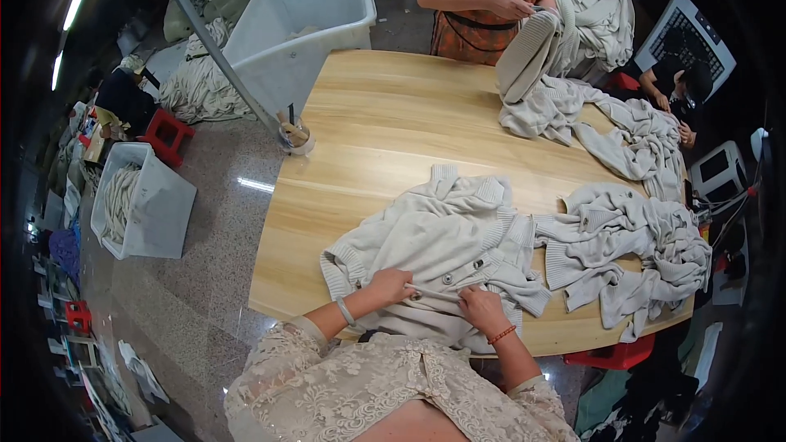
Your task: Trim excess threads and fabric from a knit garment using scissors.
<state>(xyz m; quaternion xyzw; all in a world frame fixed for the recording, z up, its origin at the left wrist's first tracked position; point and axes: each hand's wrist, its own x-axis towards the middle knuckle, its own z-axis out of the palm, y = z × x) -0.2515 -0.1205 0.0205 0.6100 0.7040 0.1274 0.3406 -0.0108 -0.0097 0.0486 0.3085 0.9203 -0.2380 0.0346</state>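
Note:
A cream knitted cardigan [426, 221] with ribbed edges and dark round buttons lies spread on the wooden table in front of me. My left hand [388, 287] grips its button band near one button, fingers closed on the knit. A short way to the right, my right hand [483, 311] pinches the same band, and the strip between the two hands looks drawn straight. More buttons show on the band beyond my right hand. Both sets of fingertips are partly hidden by the hands themselves.
More cream knits [606, 229] are heaped along the table's right side. Across the wooden table [368, 106], a person [475, 0] handles a ribbed knit piece. A cup of tools [296, 137] stands at the left edge by a metal pole [217, 49]. White bins [160, 205] and red stools [168, 135] stand leftward.

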